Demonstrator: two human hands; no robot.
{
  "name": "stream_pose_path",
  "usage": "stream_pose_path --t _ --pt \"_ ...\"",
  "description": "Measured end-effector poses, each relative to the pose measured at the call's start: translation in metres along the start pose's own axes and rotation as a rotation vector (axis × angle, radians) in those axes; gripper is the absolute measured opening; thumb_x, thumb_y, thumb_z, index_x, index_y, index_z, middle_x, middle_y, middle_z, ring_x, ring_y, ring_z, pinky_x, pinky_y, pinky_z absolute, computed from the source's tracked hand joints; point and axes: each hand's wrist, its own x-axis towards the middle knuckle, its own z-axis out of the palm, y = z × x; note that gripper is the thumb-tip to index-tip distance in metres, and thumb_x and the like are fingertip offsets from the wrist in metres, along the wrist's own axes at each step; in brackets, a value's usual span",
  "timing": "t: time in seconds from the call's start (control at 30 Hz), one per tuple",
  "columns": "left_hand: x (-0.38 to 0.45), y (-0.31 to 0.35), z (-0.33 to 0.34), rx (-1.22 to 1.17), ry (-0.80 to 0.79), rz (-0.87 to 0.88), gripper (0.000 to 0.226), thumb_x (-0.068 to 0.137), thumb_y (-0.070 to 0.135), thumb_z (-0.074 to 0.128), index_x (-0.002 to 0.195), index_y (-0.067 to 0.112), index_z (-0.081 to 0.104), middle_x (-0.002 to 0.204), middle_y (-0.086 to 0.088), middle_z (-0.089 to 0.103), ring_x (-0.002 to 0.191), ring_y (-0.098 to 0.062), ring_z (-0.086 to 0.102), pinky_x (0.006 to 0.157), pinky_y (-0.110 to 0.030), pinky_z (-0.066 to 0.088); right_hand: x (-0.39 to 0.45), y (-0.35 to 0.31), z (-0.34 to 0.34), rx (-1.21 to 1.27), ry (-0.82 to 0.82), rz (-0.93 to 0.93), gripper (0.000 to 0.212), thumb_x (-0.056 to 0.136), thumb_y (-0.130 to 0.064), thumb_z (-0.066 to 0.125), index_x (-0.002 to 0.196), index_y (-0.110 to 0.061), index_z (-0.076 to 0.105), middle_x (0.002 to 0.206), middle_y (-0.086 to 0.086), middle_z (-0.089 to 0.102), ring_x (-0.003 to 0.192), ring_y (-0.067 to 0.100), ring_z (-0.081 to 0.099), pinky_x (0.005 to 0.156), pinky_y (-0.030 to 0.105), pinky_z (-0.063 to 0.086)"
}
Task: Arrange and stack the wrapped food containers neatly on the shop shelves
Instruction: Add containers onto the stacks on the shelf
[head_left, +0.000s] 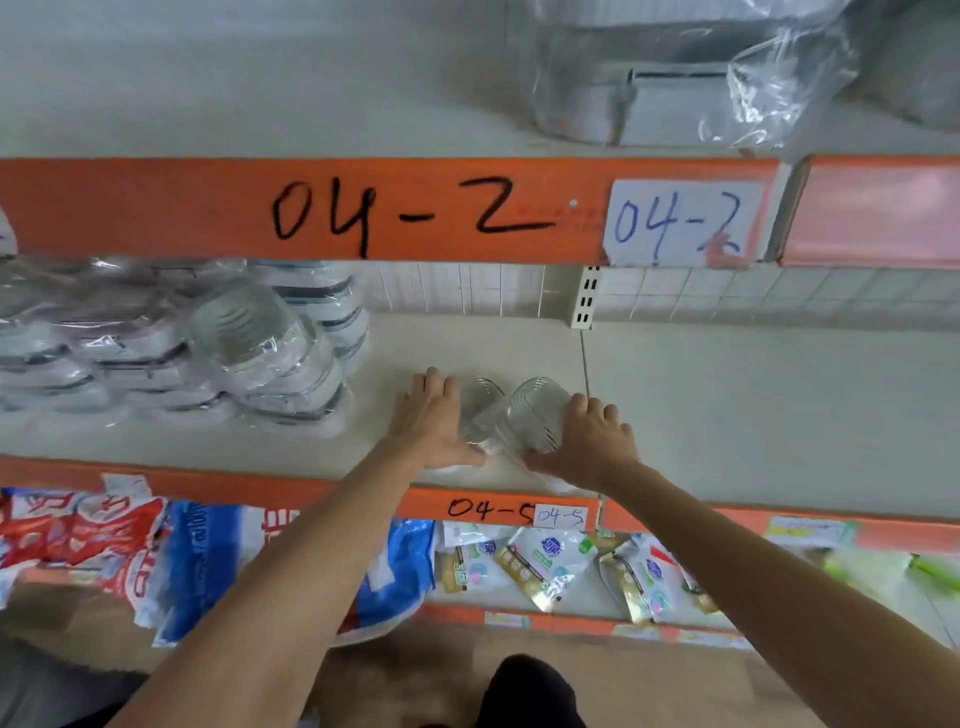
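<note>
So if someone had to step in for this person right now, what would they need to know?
Left hand: flat against the left side of a wrapped pack of clear glass containers.
Right hand: curled on the pack's right side.
The pack sits on the middle shelf, near its front edge.
Done: a big stack of wrapped containers already fills the shelf's left end.
Left: slide this pack over beside the stack and square it up.
</note>
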Motion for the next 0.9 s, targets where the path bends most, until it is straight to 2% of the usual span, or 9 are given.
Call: stream_pose_path --t 0.1,0.2,0.3,0.4,0.57,0.7,0.8,0.9 --pt "-0.026 -0.001 -0.02 0.091 0.003 0.013 0.091 0.061 0.065 0.073 0.125 0.01 0.038 0.127 -0.009 0.035 0.118 -0.026 0.036 0.095 -0.04 0.037 -0.025 -0.006 -0.017 -0.022 -0.046 0.004 0.092 0.068 -0.073 0.058 0.128 -0.006 0.034 0.124 0.01 0.045 0.114 0.029 0.042 0.09 0.041 0.038" --pt "-0.055 0.005 -0.036 0.14 -0.09 0.016 0.094 0.062 0.065 0.073 0.128 0.01 0.035 0.132 -0.011 0.032 0.122 -0.028 0.033 0.098 -0.042 0.035 -0.05 -0.01 -0.036 -0.009 -0.13 0.028 0.097 0.065 -0.078 0.057 0.127 -0.007 0.035 0.124 0.01 0.045 0.115 0.03 0.042 0.091 0.042 0.038" --pt "-0.087 0.009 -0.049 0.197 -0.181 0.048 0.095 0.065 0.066 0.07 0.131 0.009 0.032 0.133 -0.011 0.032 0.123 -0.028 0.033 0.099 -0.042 0.035 -0.074 -0.012 -0.052 0.002 -0.194 0.013 0.098 0.065 -0.076 0.062 0.128 -0.006 0.033 0.126 0.012 0.042 0.117 0.032 0.04 0.093 0.043 0.039" --pt "-0.116 0.01 -0.068 0.221 -0.199 0.071 0.092 0.066 0.067 0.069 0.129 0.011 0.034 0.13 -0.01 0.035 0.118 -0.027 0.036 0.097 -0.04 0.035 -0.097 -0.016 -0.07 0.01 -0.224 -0.018 0.098 0.066 -0.072 0.065 0.129 -0.005 0.031 0.126 0.013 0.041 0.116 0.032 0.04 0.094 0.043 0.04" --pt "-0.165 0.006 -0.12 0.116 -0.175 0.039 0.093 0.063 0.066 0.072 0.13 0.012 0.037 0.129 -0.007 0.036 0.121 -0.027 0.033 0.098 -0.04 0.032 -0.141 -0.031 -0.101 0.062 -0.204 -0.069 0.105 0.063 -0.078 0.061 0.129 -0.002 0.03 0.126 0.016 0.042 0.116 0.034 0.041 0.1 0.041 0.037" --pt "-0.206 0.005 -0.16 -0.029 -0.142 -0.009 0.093 0.061 0.06 0.077 0.131 0.013 0.039 0.136 -0.007 0.033 0.129 -0.029 0.027 0.102 -0.042 0.029 -0.181 -0.046 -0.129 0.113 -0.161 -0.101 0.103 0.062 -0.078 0.061 0.125 -0.002 0.034 0.121 0.015 0.044 0.112 0.033 0.043 0.096 0.038 0.037" --pt "-0.223 0.009 -0.189 -0.083 -0.077 0.016 0.092 0.061 0.058 0.078 0.131 0.013 0.04 0.129 -0.005 0.036 0.123 -0.025 0.03 0.099 -0.04 0.031 -0.203 -0.051 -0.157 0.144 -0.115 -0.136 0.102 0.06 -0.078 0.062 0.125 -0.004 0.034 0.119 0.014 0.045 0.11 0.031 0.044 0.091 0.037 0.038" --pt "-0.227 0.021 -0.215 -0.069 0.03 0.041 0.096 0.062 0.061 0.076 0.134 0.012 0.037 0.132 -0.006 0.035 0.123 -0.025 0.03 0.101 -0.041 0.03 -0.216 -0.05 -0.192 0.147 -0.016 -0.178 0.102 0.059 -0.076 0.065 0.126 -0.005 0.035 0.118 0.012 0.045 0.108 0.03 0.045 0.09 0.036 0.039"
